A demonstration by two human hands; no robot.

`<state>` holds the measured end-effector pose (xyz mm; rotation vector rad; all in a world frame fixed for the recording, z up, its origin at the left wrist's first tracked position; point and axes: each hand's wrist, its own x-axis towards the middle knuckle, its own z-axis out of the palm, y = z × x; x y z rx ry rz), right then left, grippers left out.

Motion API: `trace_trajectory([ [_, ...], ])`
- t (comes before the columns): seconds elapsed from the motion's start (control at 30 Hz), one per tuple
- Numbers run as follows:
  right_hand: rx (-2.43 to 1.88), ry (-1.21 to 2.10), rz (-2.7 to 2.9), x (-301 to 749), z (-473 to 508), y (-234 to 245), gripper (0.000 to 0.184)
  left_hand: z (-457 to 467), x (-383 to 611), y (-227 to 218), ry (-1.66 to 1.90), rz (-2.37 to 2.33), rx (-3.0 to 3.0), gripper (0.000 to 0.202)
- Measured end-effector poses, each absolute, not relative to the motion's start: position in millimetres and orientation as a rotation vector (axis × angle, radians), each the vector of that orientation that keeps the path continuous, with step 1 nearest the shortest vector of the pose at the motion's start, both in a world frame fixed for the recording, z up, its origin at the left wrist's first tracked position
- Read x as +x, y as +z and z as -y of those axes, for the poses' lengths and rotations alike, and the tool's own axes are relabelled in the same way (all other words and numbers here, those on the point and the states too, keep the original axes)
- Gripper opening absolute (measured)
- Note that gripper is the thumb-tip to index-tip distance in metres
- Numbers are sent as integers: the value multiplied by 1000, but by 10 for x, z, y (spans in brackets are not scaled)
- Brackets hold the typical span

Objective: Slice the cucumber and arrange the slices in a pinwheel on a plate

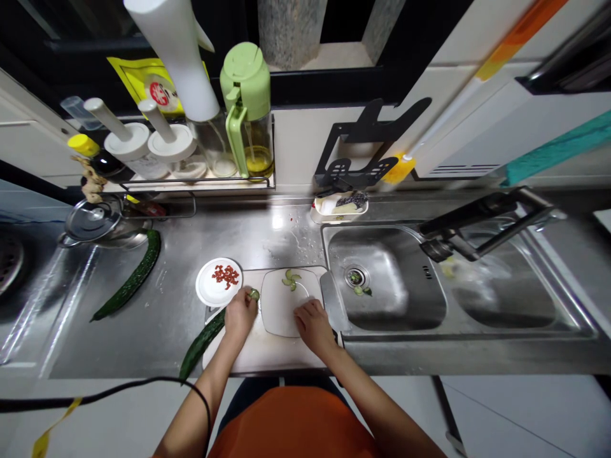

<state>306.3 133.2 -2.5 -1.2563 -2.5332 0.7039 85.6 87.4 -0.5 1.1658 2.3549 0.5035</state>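
At the far left, a lidded pot [93, 219] stands on the metal counter [167, 337]. One whole cucumber [131, 286] lies diagonally to the right of the pot. Above, a wall rack [191, 184] carries a yellow-capped bottle [98, 156], two white-lidded jars [165, 152] and a green-topped oil bottle [248, 114].

A round white plate [206, 284] holds chopped red pieces [225, 275] and sits at the upper left corner of the cutting board [267, 356]. A second cucumber [203, 343] crosses the board's left edge, its upper end beside the left hand [241, 312]. The left-hand fingertips are closed on a small green piece [254, 294] at the left edge of the square plate [279, 312].

The square plate rests on the cutting board, with green slices [290, 278] fanned near its far edge. The right hand [315, 326], apart from the left, is at the plate's right side with fingers bent; whether it grips anything cannot be told.

A broad blade [335, 302] lies along the board's right edge. Farther right, the sink [394, 261] contains green scraps [363, 291] near its drain, and a dark faucet [470, 229] extends over the basins.
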Motion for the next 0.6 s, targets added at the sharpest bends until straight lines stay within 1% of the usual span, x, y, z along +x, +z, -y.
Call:
trace_trajectory([
  [0.1,-1253,772,2483,3040,-1339,-49,14,-862,823,33,667,-2226,1152,17],
  [0.27,-1219,970,2306,2947,-1378,-28,13,-863,852,77,817,-1964,1004,18],
  [0.43,-1190,1160,2087,2827,-1440,80,26,-911,1019,159,835,-1711,860,22],
  [0.57,-1227,1257,2022,2813,-1473,137,9,-952,1153,218,849,-1558,729,27],
  [0.6,-1239,1255,2017,2825,-1477,148,8,-960,1177,225,851,-1531,685,29],
])
